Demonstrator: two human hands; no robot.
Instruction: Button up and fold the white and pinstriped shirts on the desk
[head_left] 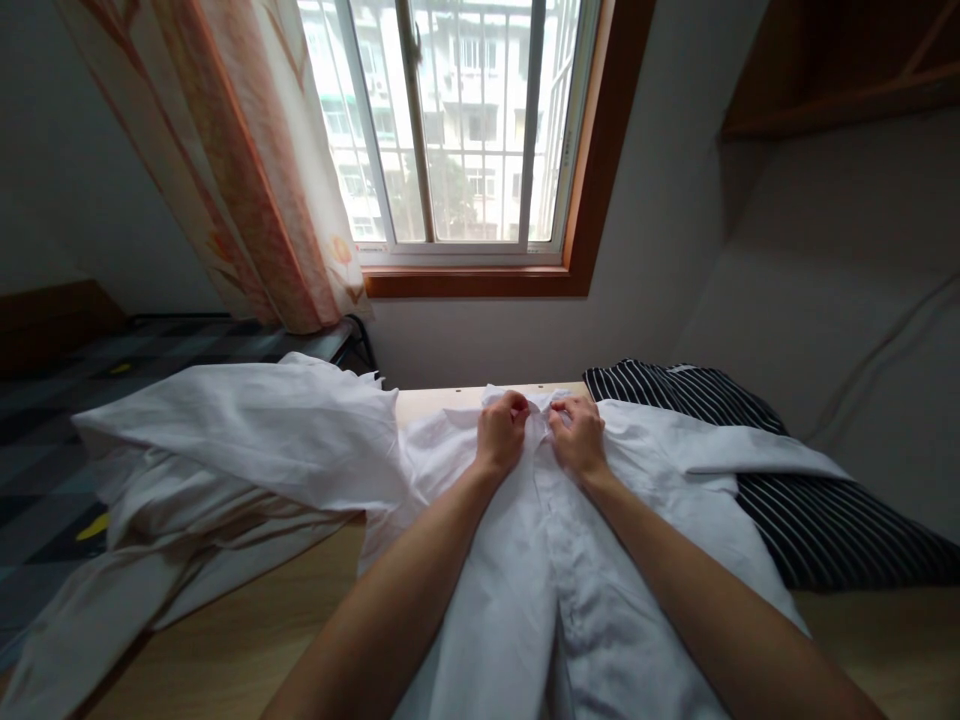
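Note:
A white shirt lies spread on a wooden tabletop, its collar end toward the window and its front edges running down toward me. My left hand pinches the cloth near the collar, on the left side of the front opening. Just to the right, my right hand pinches the opposite edge, a small gap between the two hands. Any button at the fingertips is too small to make out. One sleeve reaches out to the right, over black striped cloth. On the left, more white cloth is bunched up.
Beige cloth hangs over the left side of the wooden tabletop. A bed with a dark checked cover stands at the left. Ahead are a window and a patterned curtain. A wooden shelf hangs upper right.

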